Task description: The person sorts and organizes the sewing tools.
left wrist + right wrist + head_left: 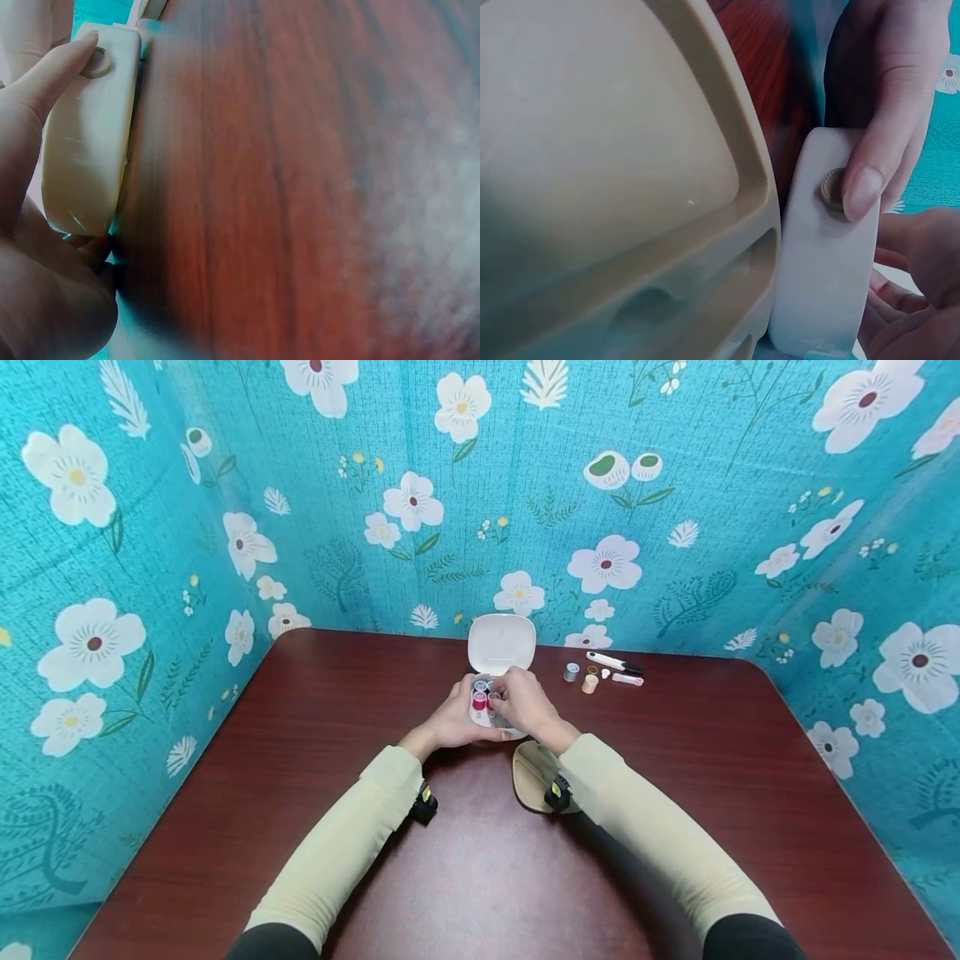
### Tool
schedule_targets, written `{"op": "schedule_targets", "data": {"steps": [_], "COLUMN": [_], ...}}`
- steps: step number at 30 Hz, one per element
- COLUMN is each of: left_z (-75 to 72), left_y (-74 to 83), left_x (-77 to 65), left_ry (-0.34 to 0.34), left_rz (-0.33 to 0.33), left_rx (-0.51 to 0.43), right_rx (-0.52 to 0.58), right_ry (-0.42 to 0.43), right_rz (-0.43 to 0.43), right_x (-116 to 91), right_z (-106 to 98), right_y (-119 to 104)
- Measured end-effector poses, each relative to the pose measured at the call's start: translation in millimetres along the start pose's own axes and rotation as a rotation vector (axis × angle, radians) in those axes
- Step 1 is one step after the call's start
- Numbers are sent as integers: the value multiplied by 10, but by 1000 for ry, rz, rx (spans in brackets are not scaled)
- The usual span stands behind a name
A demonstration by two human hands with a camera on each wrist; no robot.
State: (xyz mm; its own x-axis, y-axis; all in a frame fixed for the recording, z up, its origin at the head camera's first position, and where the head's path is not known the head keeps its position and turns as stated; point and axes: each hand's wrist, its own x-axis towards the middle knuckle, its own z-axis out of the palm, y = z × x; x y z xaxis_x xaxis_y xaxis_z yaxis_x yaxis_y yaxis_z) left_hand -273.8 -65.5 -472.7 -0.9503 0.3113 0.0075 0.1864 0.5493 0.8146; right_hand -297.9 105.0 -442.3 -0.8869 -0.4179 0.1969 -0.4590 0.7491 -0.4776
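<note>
An open white sewing box [516, 732] stands on the table with its lid [501, 643] raised at the back. My left hand [452, 718] grips it from the left, the thumb lying along the front wall by a round button [97, 64]. Inside are several thread spools, among them a red spool [480, 700] and a pale blue one [481, 686]. My right hand [527, 700] reaches into the box from the right; its bent fingers pinch a spool [492, 701], mostly hidden by them. In the right wrist view, the front wall [817, 277] hides the right fingertips.
A beige compartment tray [528, 781] lies under my right wrist, in front of the box. To the box's right sit a light blue spool [572, 672], a beige spool [589, 684], a white-and-black slim tool [611, 662] and a pink item [627, 679]. A flowered curtain [510, 510] hangs behind the table.
</note>
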Motion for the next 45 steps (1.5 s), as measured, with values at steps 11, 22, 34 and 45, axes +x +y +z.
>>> {"op": "schedule_targets", "data": {"steps": [11, 22, 34, 45], "left_z": [-3, -6, 9, 15], "left_y": [11, 3, -1, -9], "left_x": [2, 11, 8, 18], "left_ry": [-6, -3, 9, 17], "left_rz": [6, -13, 2, 17], "left_rx": [6, 27, 23, 22], "right_rx": [-23, 2, 18, 42], "right_ry": [-32, -56, -20, 14], "right_rz": [4, 25, 5, -13], "right_x": [-10, -107, -243, -355], "right_z": [-32, -168, -284, -387], "right_y": [-4, -11, 91, 207]}}
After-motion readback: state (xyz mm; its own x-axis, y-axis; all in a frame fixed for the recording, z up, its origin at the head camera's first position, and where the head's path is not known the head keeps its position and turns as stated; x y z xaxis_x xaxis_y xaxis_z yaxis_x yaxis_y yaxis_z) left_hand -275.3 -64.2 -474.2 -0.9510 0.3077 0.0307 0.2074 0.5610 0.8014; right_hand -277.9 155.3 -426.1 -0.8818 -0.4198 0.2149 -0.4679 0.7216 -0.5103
